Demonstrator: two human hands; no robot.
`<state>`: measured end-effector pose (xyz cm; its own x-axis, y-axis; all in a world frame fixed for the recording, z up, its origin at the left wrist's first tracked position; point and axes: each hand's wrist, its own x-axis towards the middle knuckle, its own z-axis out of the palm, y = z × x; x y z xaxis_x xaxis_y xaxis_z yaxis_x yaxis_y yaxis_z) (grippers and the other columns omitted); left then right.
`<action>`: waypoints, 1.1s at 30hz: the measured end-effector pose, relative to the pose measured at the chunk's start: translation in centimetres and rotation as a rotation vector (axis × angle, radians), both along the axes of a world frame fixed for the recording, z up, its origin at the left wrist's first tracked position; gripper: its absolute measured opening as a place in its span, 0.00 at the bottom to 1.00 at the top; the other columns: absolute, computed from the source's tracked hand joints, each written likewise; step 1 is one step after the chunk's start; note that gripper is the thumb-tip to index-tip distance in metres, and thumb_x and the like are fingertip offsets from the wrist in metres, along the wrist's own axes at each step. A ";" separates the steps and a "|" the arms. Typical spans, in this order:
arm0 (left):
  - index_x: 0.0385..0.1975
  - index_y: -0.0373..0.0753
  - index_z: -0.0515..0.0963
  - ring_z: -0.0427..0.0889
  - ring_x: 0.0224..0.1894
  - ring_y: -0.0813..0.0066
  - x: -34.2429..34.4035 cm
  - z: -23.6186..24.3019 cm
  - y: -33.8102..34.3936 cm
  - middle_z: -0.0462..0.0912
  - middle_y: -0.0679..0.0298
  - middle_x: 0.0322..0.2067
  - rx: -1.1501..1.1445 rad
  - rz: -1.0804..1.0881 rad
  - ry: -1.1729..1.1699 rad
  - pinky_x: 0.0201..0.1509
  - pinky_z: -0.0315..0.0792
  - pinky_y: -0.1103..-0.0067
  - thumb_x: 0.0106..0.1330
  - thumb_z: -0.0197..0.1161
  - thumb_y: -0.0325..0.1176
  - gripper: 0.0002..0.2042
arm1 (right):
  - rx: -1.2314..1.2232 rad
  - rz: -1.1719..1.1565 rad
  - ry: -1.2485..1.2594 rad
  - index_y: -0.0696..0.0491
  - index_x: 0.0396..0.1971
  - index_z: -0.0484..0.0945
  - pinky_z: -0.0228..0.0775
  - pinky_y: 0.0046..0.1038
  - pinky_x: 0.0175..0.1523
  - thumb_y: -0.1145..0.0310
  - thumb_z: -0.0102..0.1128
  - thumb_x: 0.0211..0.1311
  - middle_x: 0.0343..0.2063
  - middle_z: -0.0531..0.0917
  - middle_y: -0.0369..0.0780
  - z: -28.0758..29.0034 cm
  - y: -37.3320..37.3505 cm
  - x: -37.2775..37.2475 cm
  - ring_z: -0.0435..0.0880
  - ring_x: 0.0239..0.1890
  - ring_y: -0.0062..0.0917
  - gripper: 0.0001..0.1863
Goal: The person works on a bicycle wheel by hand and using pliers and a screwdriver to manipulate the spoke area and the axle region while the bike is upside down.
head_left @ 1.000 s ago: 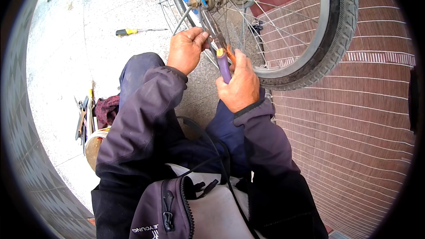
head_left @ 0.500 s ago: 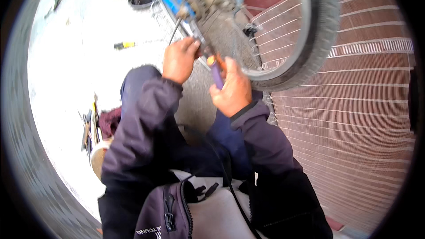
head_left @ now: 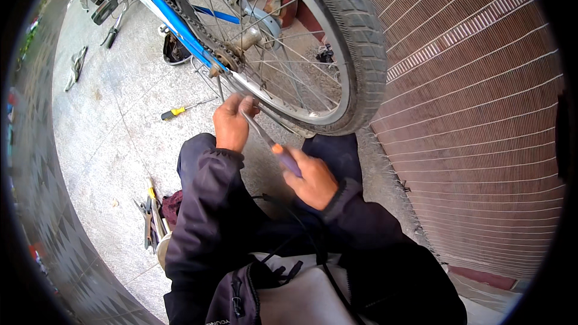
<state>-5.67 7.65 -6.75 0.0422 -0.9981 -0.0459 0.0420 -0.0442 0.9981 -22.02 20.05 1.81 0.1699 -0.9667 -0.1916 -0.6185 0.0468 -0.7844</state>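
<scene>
My right hand point(head_left: 314, 182) is wrapped round the purple and orange grips of a pair of pliers point(head_left: 287, 160). Their metal jaws slant up and left to the fingertips of my left hand point(head_left: 232, 125). That hand is pinched closed just below the bicycle's white lower bar point(head_left: 251, 86); what its fingers hold is hidden. Above both hands stands the bicycle's spoked wheel point(head_left: 346, 75), with a knobby grey tyre. A greasy chain point(head_left: 180, 15) runs along the blue frame tube point(head_left: 168, 17) to the sprocket near the hub.
A yellow-and-black screwdriver point(head_left: 174, 112) lies on the pale floor to the left. Several hand tools point(head_left: 152, 213) stand beside a dark red cloth point(head_left: 172, 206) by my left knee. A brown slatted mat point(head_left: 457, 120) covers the right side. A black bowl-like container point(head_left: 175, 50) sits beyond the screwdriver.
My right hand has drawn the pliers down and away from the wheel, and their grips have come closer together. My left hand stays near the bar. The view has shifted, showing more of the bicycle.
</scene>
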 end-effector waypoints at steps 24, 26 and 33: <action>0.35 0.36 0.74 0.82 0.31 0.75 -1.4 0.6 -0.6 0.84 0.59 0.32 0.110 0.070 0.039 0.35 0.76 0.78 0.72 0.51 0.38 0.11 | -0.204 -0.696 -0.551 0.59 0.44 0.74 0.65 0.19 0.30 0.75 0.53 0.63 0.26 0.77 0.35 -1.7 -0.9 -7.6 0.71 0.24 0.13 0.10; 0.33 0.38 0.70 0.84 0.36 0.67 -2.1 1.6 -0.1 0.83 0.59 0.33 0.168 0.010 0.210 0.38 0.78 0.74 0.73 0.48 0.39 0.11 | -0.358 -0.713 -0.605 0.60 0.54 0.72 0.65 0.18 0.32 0.75 0.53 0.63 0.28 0.76 0.33 -2.0 -2.0 -8.1 0.72 0.27 0.12 0.19; 0.35 0.33 0.69 0.84 0.31 0.69 -1.2 1.7 -0.5 0.81 0.57 0.27 0.137 -0.053 0.167 0.30 0.79 0.78 0.75 0.44 0.35 0.11 | -0.224 -0.614 -0.802 0.58 0.54 0.72 0.62 0.19 0.31 0.73 0.51 0.66 0.28 0.74 0.31 -2.2 -2.9 -7.5 0.69 0.25 0.13 0.17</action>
<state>-6.86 7.20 -5.02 -0.0295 -0.9827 -0.1831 0.2003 -0.1852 0.9621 -29.53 17.14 -0.35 -0.3663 -0.9294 -0.0443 0.1709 -0.0203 -0.9851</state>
